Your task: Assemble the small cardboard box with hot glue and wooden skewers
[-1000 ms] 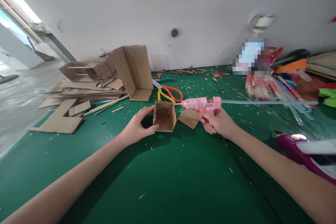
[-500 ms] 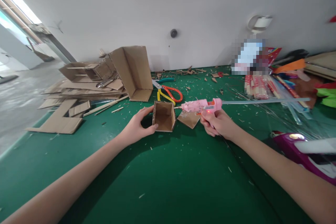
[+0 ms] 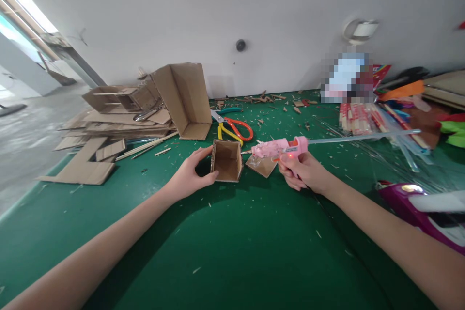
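Observation:
A small open cardboard box (image 3: 227,162) stands on the green table, its hollow side facing me. My left hand (image 3: 194,172) grips it by the left side, thumb at the lower front edge and fingers behind. In my right hand (image 3: 301,172) is a pink hot glue gun (image 3: 271,149), pointing left with a lit red light. Its nozzle tip is at the box's right edge; whether they touch I cannot tell. A long clear glue stick (image 3: 356,138) sticks out of its back. Under the gun lies a flat cardboard piece (image 3: 262,165).
Behind the box lie scissors with red and yellow handles (image 3: 236,128). A taller folded cardboard piece (image 3: 185,101) stands at back left, beside stacked cardboard sheets (image 3: 109,123). At right are wrapped sticks (image 3: 358,118), loose glue sticks (image 3: 409,155) and a purple device (image 3: 410,203). A cord (image 3: 341,227) trails from the gun.
The glue gun has tilted slightly, its nozzle moving down along the box's right edge while the glue stick's far end rises. My left hand and the box stay nearly still.

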`<control>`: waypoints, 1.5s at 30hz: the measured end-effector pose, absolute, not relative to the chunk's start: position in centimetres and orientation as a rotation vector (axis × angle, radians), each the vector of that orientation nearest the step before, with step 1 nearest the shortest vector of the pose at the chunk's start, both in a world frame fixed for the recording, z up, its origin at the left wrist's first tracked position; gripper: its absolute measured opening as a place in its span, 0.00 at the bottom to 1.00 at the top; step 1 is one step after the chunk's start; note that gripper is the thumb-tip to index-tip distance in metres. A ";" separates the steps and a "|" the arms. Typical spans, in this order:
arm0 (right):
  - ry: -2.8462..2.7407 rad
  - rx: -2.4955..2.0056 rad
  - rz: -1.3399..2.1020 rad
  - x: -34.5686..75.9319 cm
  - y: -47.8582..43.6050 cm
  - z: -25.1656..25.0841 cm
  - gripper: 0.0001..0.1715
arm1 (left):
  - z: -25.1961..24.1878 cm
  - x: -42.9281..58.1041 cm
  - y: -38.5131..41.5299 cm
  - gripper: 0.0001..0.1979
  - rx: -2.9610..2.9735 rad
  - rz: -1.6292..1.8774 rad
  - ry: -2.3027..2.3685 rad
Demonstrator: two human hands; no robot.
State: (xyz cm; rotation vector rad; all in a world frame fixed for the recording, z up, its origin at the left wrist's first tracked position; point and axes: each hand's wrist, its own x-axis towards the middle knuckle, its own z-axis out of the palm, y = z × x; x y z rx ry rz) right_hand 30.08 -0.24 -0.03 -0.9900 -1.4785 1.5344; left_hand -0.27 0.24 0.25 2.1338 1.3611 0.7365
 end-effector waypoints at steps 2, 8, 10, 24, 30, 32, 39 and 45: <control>-1.487 -0.972 1.540 30.1 -0.3 0.0 0.28 | 0.3 -0.2 0.2 0.34 2.130 0.736 1.369; -1.504 -0.970 1.547 30.2 -0.4 0.1 0.29 | 0.5 -0.2 0.1 0.32 2.143 0.748 1.347; -1.517 -0.971 1.552 30.2 -0.4 0.1 0.29 | 0.4 -0.2 0.2 0.31 2.152 0.760 1.344; -1.491 -0.926 1.644 30.5 -0.2 -0.1 0.29 | 0.2 -0.3 0.2 0.32 2.149 0.769 1.341; -1.508 -0.912 1.652 30.6 -0.3 0.0 0.29 | 0.0 -0.4 0.3 0.32 2.143 0.768 1.355; -1.518 -0.910 1.654 30.6 -0.3 -0.1 0.29 | 0.0 -0.4 0.3 0.33 2.143 0.769 1.364; -1.518 -0.900 1.681 30.8 -0.3 -0.1 0.29 | 0.3 -0.2 0.1 0.32 2.131 0.768 1.354; -1.524 -0.898 1.708 30.9 -0.4 -0.2 0.28 | 0.3 -0.2 0.2 0.32 2.130 0.754 1.368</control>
